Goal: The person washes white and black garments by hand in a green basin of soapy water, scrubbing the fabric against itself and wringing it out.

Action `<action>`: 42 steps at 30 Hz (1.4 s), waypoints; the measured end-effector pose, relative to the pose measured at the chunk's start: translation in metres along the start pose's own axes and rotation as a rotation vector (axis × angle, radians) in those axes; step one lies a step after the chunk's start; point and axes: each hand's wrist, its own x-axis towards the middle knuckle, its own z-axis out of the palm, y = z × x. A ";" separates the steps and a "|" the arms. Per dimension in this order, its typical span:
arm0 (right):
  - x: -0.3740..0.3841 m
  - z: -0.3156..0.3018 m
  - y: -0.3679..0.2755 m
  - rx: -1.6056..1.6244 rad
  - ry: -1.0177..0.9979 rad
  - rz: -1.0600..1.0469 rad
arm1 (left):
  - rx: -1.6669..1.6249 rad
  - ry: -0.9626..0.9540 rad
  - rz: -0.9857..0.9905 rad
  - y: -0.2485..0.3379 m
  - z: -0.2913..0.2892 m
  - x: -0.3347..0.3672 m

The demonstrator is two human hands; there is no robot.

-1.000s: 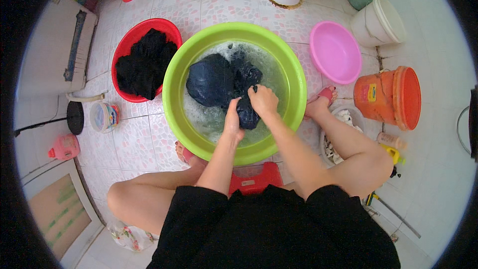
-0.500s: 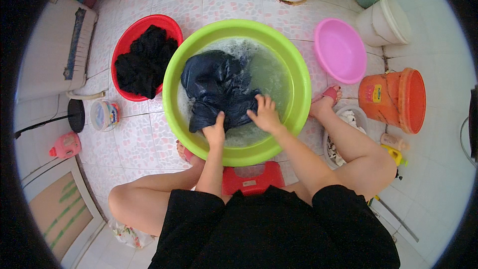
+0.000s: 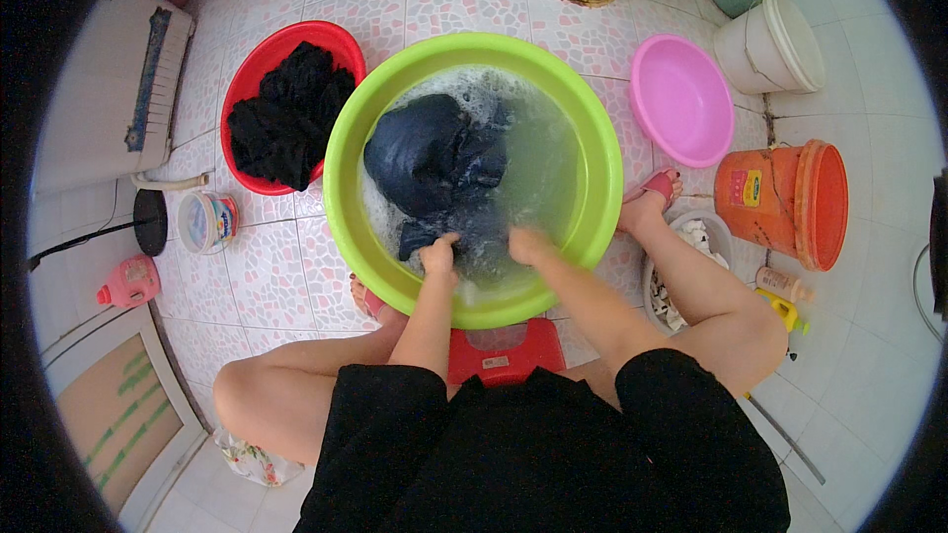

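A lime-green basin (image 3: 341, 227) holds cloudy, sudsy water and a wet dark-blue garment (image 3: 420, 153). Part of the garment bulges above the surface at the basin's left, while its nearer part lies under the water. At the near side of the basin, my left hand (image 3: 438, 255) is closed on the garment's near edge. My right hand (image 3: 531, 247) is to the right of it, fingertips down in the murky water beside the cloth. Motion blur and water hide those fingers, so what they touch does not show.
Left of the basin, a red basin (image 3: 233, 163) holds black clothes (image 3: 291, 118). To the right are a pink basin (image 3: 681, 104), an orange bucket (image 3: 760, 199), a white bucket (image 3: 746, 49) and a tub of black-and-white cloth (image 3: 726, 232). A red stool (image 3: 506, 360) stands close in front.
Both hands have moved lower, and the garment's near part has gone under the water with them. The right hand's spread fingers have dipped out of sight.
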 end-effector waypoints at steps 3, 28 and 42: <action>0.034 0.010 0.057 -0.246 0.119 -0.222 | -0.348 0.048 -0.024 0.011 0.018 -0.027; -0.139 -0.187 -0.064 1.269 0.356 -0.546 | -0.774 -1.243 -0.210 0.084 0.014 -0.118; -0.147 -0.155 -0.117 0.110 0.958 -0.826 | -0.833 -1.087 -0.352 0.105 0.014 -0.150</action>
